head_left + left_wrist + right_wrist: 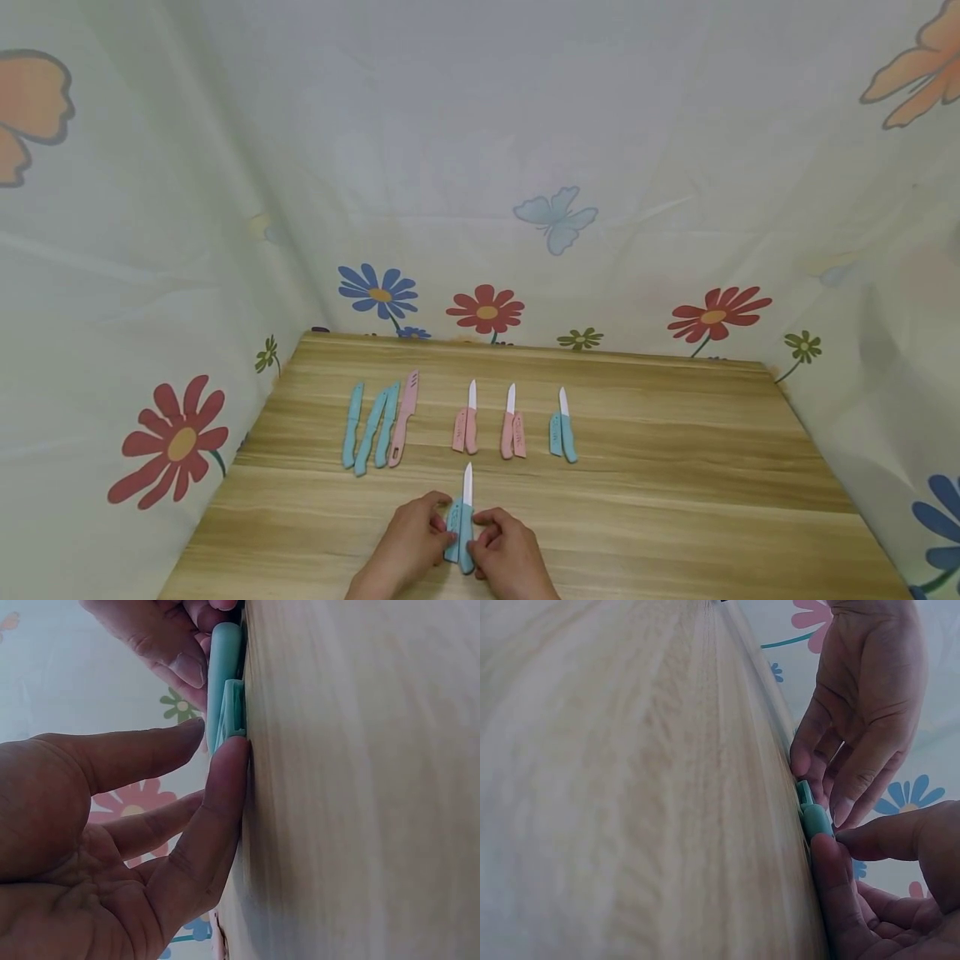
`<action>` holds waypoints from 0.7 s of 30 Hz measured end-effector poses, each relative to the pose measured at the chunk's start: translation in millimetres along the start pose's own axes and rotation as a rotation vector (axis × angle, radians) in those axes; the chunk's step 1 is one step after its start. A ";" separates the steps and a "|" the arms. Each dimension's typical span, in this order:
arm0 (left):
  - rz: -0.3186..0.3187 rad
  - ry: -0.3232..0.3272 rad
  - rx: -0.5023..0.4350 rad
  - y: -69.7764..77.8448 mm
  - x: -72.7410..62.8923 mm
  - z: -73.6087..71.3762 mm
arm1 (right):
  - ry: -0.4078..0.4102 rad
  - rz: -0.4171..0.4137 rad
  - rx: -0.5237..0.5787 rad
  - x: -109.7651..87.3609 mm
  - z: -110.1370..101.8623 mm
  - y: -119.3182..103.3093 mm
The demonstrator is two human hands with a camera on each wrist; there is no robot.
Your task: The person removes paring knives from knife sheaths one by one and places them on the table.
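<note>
A small knife with a white blade and a turquoise handle lies on the wooden table, its tip pointing away from me. Close along its left side is a turquoise blade sheath. My left hand pinches the sheath between thumb and fingers. On the other side, my right hand holds the handle's near part by thumb and fingertips. In the left wrist view a fingertip presses the end of the sheath. The right wrist view shows thumb and finger at the butt of the handle.
Farther back lie a pink knife with its sheath, another pink pair and a turquoise pair. Several sheathed knives, turquoise and pink, lie at the left. Flower-printed cloth surrounds the wooden table.
</note>
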State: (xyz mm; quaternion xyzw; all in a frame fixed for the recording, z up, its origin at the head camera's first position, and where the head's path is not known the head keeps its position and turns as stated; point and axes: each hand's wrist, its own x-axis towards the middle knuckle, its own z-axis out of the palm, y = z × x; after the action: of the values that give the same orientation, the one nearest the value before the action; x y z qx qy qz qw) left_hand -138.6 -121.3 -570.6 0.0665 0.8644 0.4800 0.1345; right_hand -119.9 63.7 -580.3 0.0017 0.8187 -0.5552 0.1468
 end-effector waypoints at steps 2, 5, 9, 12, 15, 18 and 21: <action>0.003 -0.001 -0.002 0.0 -0.2 -0.1 | -0.001 -0.002 0.004 0.0 -0.1 0.2; 0.008 0.001 -0.005 -0.1 -0.7 -0.1 | 0.000 -0.001 0.010 -0.1 -0.1 -0.1; 0.007 0.002 -0.006 -0.4 -0.5 -0.1 | 0.005 0.005 0.013 -0.4 0.0 -1.0; -0.002 0.000 -0.006 -0.5 0.3 -0.1 | 0.006 0.008 0.014 -0.4 0.1 -1.0; -0.011 -0.006 -0.011 -0.2 0.4 -0.4 | 0.000 0.007 0.019 -0.2 0.0 -0.4; -0.016 -0.010 -0.012 0.6 0.3 -0.8 | -0.007 0.002 0.025 0.0 -0.6 0.3; -0.022 -0.013 -0.013 1.3 0.0 -1.2 | -0.011 0.004 0.029 0.1 -0.7 0.5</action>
State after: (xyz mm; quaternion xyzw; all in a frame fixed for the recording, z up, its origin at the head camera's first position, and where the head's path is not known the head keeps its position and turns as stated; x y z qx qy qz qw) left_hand -139.0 -121.6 -568.9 0.0594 0.8611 0.4835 0.1458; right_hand -120.1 64.5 -580.5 0.0022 0.8097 -0.5667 0.1524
